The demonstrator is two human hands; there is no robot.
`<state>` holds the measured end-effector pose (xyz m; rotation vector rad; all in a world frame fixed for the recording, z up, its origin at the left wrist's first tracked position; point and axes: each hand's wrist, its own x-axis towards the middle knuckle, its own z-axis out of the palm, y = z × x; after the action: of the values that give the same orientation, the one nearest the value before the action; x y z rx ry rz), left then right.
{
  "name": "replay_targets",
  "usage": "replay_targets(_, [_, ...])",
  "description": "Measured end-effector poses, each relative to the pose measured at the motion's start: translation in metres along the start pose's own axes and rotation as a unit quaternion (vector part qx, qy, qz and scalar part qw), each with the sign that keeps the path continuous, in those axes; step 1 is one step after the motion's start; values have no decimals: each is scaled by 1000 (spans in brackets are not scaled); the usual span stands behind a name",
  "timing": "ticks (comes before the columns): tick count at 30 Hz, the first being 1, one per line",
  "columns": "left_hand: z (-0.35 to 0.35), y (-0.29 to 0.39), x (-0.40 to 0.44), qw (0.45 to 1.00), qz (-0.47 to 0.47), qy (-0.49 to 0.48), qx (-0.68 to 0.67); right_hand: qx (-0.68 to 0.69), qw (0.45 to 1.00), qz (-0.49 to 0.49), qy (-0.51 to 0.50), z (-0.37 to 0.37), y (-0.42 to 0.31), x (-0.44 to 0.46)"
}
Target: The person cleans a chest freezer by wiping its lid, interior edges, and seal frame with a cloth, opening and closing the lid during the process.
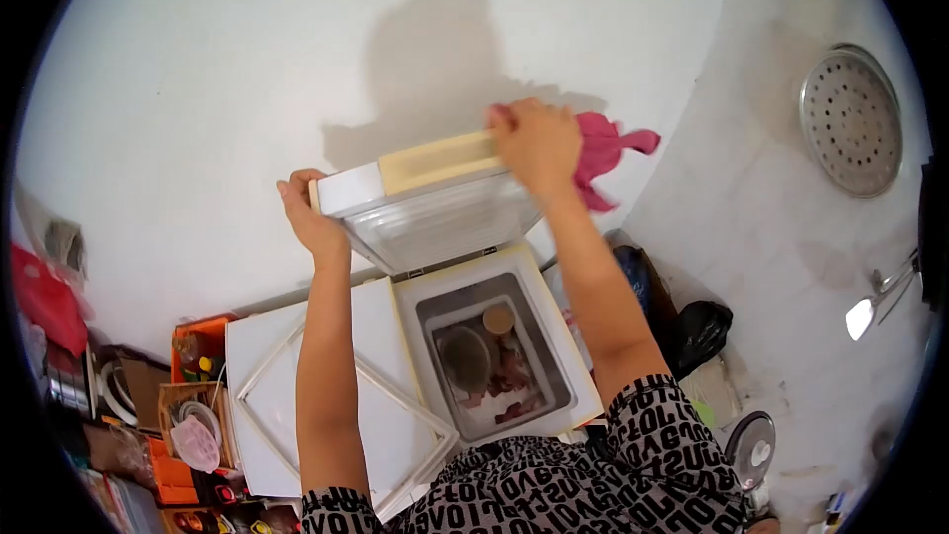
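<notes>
Lid (445,222) of the white chest freezer (557,338) stands raised near the wall (198,119) — left hand (318,222) curled around its left edge, right hand (544,146) closed on a pink cloth (596,158) at its upper edge. Below, the open compartment (460,301) holds a round tan item (497,319), a greyish oval one (465,358) and reddish pieces (512,373) I cannot identify — a white frame (270,364) lies on the closed section (381,321) at the left.

White freezer lid with ribbed inner face (450,221) held raised; its left edge is gripped by left hand (316,218). Crumpled pink cloth (596,160) held at top edge by right hand (543,146).
</notes>
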<state>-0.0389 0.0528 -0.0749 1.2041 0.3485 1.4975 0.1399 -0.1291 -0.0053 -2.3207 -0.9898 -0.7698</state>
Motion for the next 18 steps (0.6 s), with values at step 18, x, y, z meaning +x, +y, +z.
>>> replay_targets(18, [-5,0,-4,1000,1,-22,-20,92,990,-39,100,17,-25,-24])
